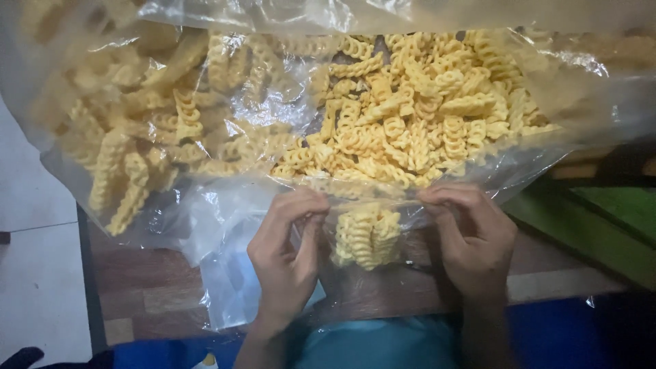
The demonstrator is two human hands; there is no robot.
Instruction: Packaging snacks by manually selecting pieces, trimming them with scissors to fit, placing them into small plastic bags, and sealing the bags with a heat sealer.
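Here, hands [287,256] [475,239] on small snack bag [367,236].

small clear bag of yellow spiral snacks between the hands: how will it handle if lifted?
The small clear plastic bag probably flops; its film wrinkles where the left hand and right hand pinch it. Likely light, being partly filled. The ridged yellow spiral snacks look brittle.

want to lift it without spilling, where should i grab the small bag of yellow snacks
Grip the small bag by its open top edge, from both sides, where the left hand and right hand already pinch it. The snacks hang at the bottom, so the mouth stays up.
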